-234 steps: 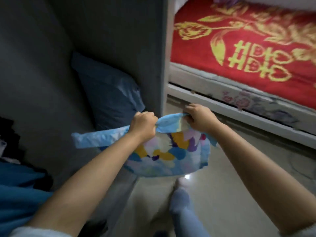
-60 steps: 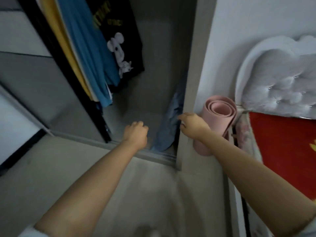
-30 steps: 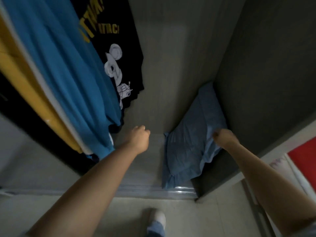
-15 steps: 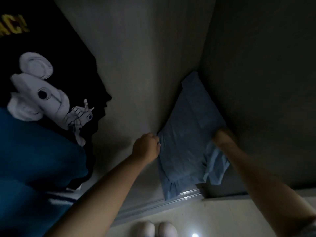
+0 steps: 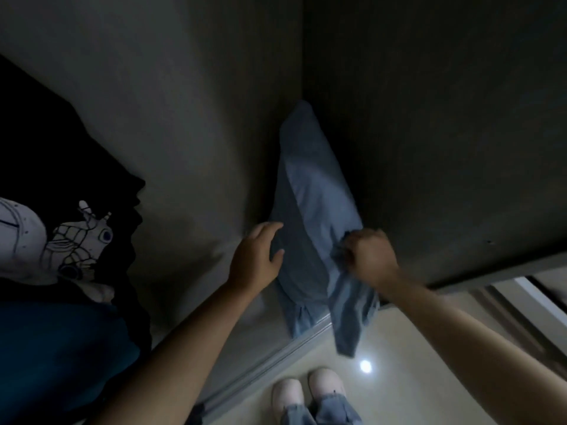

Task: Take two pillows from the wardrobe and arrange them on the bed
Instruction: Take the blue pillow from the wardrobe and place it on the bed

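Observation:
A blue pillow (image 5: pixel 310 207) stands on its end in the dim right back corner of the wardrobe, leaning against the side wall. My right hand (image 5: pixel 369 256) is clenched on the bunched cloth at its lower right edge, and a flap of the pillowcase hangs below my fist. My left hand (image 5: pixel 257 259) is at the pillow's lower left edge with its fingers spread, touching the cloth without gripping it. The bed is out of view.
A black shirt with a white cartoon print (image 5: pixel 61 237) and a blue garment (image 5: pixel 61 357) hang at the left. The wardrobe's bottom rail (image 5: pixel 276 351) runs across below the pillow. My feet in pale slippers (image 5: pixel 310 397) stand on the light floor.
My left hand has opened from a fist at the pillow's left edge. My right hand has closed on the lower right cloth and drawn the pillow's bottom edge toward the rail.

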Tool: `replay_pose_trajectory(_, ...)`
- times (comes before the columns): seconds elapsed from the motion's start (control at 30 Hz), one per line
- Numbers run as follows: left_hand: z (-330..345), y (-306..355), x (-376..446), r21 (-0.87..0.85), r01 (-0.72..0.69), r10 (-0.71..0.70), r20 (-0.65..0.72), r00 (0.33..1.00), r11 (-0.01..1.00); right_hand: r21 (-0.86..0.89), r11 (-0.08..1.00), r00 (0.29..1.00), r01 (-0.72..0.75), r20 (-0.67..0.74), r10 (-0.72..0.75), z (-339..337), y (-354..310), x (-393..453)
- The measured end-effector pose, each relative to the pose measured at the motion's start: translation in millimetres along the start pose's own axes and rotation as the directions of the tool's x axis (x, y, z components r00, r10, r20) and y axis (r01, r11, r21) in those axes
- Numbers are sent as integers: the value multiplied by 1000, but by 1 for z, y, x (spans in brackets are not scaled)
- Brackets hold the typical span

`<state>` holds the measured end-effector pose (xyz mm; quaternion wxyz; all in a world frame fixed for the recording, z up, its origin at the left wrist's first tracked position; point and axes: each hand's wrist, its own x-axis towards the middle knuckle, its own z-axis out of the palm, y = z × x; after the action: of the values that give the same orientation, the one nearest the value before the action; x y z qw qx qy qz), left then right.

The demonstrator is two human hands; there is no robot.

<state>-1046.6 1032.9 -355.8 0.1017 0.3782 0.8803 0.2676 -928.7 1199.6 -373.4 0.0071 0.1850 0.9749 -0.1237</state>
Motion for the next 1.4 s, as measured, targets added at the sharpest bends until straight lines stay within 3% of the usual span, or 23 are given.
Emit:
replay_pose_trajectory(0.07, -7, 4, -6, -28, -108, 107, -49, 993, 994, -54, 986, 984, 158, -73, -161, 8, -19, -33)
replay_pose_trajectory(0.13, -13, 4, -8, 52, -247, 249, -41, 968, 968, -70, 962, 959, 262, -95, -268, 21, -35, -61)
replay_pose_trajectory(0.2, -17, 2, -9, 213, -368, 357, 89, 930, 905, -41, 942, 929, 332, -157, -335, 37, -48, -82)
replay_pose_trajectory(0.33, -14, -11, -16, 438, -514, 318, 447, 836, 738, 3, 909, 904, 417, -105, -414, 56, -61, -116)
replay_pose_trajectory(0.4, -13, -14, -22, 517, -575, 259, 559, 788, 634, 26, 908, 907, 418, -65, -415, 56, -59, -130)
replay_pose_trajectory(0.53, -11, 3, -38, 547, -606, 310, 540, 783, 578, 26, 928, 928, 372, 3, -373, 58, -49, -156)
replay_pose_trajectory(0.63, 2, 24, -61, 673, -624, 330, 530, 781, 398, -11, 963, 963, 271, -6, -271, 64, -43, -173)
replay_pose_trajectory(0.77, 23, 30, -90, 737, -565, 362, 446, 819, 370, 2, 997, 997, -78, 4, 78, 76, -46, -194)
replay_pose_trajectory(0.83, 28, 26, -101, 700, -568, 378, 430, 820, 434, 0, 985, 984, -171, 43, 171, 81, -52, -196)
replay_pose_trajectory(0.93, 29, 9, -116, 649, -468, 103, 517, 850, 600, -21, 975, 975, -219, 39, 220, 83, -57, -189)
replay_pose_trajectory(1.03, 26, 0, -138, 685, -385, -24, 506, 862, 619, 16, 982, 980, -189, 70, 187, 92, -57, -189)
replay_pose_trajectory(1.23, 14, 7, -195, 689, -427, 28, 510, 860, 585, 93, 974, 978, -207, -13, 209, 74, -72, -232)
replay_pose_trajectory(1.4, -21, 61, -240, 604, -618, 346, 515, 785, 503, 32, 983, 959, -180, -215, 183, 20, -87, -304)
